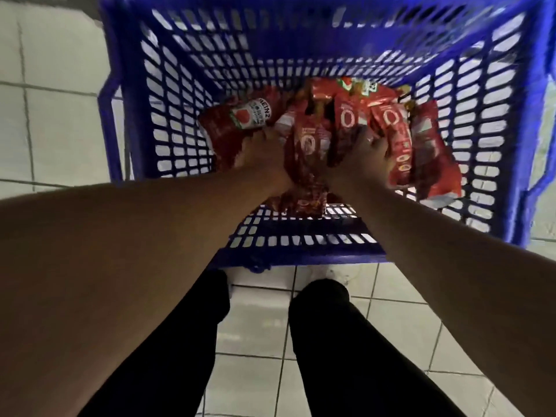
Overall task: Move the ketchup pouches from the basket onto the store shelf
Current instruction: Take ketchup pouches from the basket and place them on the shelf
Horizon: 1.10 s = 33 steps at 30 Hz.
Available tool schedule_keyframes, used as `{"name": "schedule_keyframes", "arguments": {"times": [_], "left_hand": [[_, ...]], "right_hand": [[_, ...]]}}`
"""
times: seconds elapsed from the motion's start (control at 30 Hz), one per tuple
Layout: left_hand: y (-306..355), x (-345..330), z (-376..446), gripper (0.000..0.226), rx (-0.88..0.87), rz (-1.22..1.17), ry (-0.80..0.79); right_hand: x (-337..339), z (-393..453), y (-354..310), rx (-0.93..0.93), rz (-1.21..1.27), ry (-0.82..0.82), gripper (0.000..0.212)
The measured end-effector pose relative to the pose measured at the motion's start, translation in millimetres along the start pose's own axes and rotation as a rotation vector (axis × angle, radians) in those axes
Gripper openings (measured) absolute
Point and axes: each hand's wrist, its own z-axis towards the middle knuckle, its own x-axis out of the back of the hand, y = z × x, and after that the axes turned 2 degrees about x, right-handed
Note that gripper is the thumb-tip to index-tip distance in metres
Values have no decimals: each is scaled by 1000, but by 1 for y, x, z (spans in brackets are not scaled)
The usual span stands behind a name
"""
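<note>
The red ketchup pouches (334, 136) lie in a loose heap on the bottom of the blue plastic basket (168, 85), which stands on the white tiled floor (57, 55). One pouch with a Heinz label (251, 115) lies at about ten o'clock from the heap. Both hands reach down into the pile: the left hand (261, 152) presses among the pouches at nine o'clock, the right hand (362, 153) at three o'clock. The fingers are buried, so whether either hand is grasping a pouch cannot be told. The pouches look slippery and soft; lifting many together may let some slide out and fall. The shelf is not in view.
</note>
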Motion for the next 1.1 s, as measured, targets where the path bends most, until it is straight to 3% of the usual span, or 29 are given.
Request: {"name": "schedule_keyframes", "arguments": {"times": [0.1, 0.17, 0.23, 0.27, 0.33, 0.43, 0.5, 0.57, 0.67, 0.73, 0.9, 1.0, 1.1], "left_hand": [[-1, 10, -4, 98, 82, -238, -49], [-7, 23, -16, 61, 172, -396, -131], [-21, 38, -36, 26, 283, -701, -268], [-28, 49, -54, 20, 332, -877, -340], [-41, 75, -103, 31, 375, -1155, -412], [-46, 121, -200, 45, 253, -1401, -475], [-38, 163, -272, 64, 126, -1493, -525], [-27, 207, -343, 77, 9, -1545, -524], [1, 269, -434, 62, -124, -1609, -479], [18, 303, -481, 66, -141, -1602, -378], [48, 376, -573, 44, -322, -1491, -100], [56, 408, -614, 36, -421, -1597, 3], [57, 435, -644, 37, -514, -1686, 46]], "right_hand": [[15, 1, 8, 39, 138, -24, 101], [36, -8, 10, -6, 296, -102, 75], [62, -27, 10, -159, 646, -232, 42], [78, -42, 10, -242, 860, -319, 33], [115, -81, 10, -319, 1195, -481, 37], [180, -153, 7, -224, 1431, -648, 49], [230, -205, -8, -105, 1421, -685, 49], [284, -258, -28, -1, 1368, -616, 36], [361, -328, -54, 154, 1195, -448, 24], [407, -362, -65, 246, 1108, -385, 22], [502, -428, -91, 445, 1085, -323, 31], [547, -456, -108, 598, 1071, -284, 18], [577, -480, -124, 677, 1087, -250, 25]]}}
